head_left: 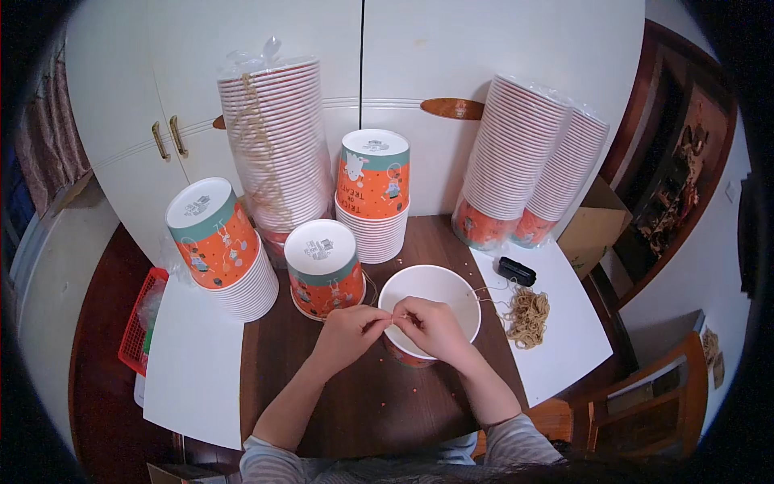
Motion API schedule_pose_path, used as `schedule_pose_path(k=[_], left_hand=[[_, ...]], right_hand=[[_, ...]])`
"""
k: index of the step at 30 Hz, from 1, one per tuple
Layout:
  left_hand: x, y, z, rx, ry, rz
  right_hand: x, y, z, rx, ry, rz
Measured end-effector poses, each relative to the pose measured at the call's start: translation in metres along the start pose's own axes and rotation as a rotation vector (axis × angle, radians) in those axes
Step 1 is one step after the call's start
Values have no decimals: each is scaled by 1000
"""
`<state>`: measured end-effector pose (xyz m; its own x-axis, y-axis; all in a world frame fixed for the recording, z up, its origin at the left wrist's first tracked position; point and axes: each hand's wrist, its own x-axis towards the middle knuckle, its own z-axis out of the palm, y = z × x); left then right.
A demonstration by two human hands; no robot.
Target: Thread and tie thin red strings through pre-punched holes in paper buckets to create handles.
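Note:
An upright paper bucket [439,294] with a white inside and an orange printed outside stands in front of me. At its near left rim my left hand [348,332] and my right hand [435,329] meet, thumbs and fingers pinched together on a thin tan cord whose end is mostly hidden by the fingers. The right hand reaches over the bucket's opening. From the bucket's right side the cord runs to a loose tan cord bundle [528,319]. Just left of the bucket an upside-down bucket [324,278] stands, with a strand of cord beside it.
Upside-down bucket stacks stand at left [222,250] and behind [373,194]. Tall plastic-wrapped stacks rise at back left [274,145] and back right [516,153]. A small black oblong object [517,271] lies near the cord bundle. Small pinkish bits dot the brown tabletop [355,403].

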<state>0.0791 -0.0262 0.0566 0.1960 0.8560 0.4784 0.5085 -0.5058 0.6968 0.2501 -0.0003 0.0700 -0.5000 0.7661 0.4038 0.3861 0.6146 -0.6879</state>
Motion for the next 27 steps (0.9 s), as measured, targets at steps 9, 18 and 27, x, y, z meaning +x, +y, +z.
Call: schedule_pose_path(k=[9,18,27], left_hand=[[-1,-3,2,-62,10,-33],[-1,-12,2,-280,-41,-230],[-1,-15,0,-431,-98,-252]], right_hand=[[1,-3,0,2,-13,1],[1,-2,-1,1,-15,-55],[1,-3,0,24,0,-18]])
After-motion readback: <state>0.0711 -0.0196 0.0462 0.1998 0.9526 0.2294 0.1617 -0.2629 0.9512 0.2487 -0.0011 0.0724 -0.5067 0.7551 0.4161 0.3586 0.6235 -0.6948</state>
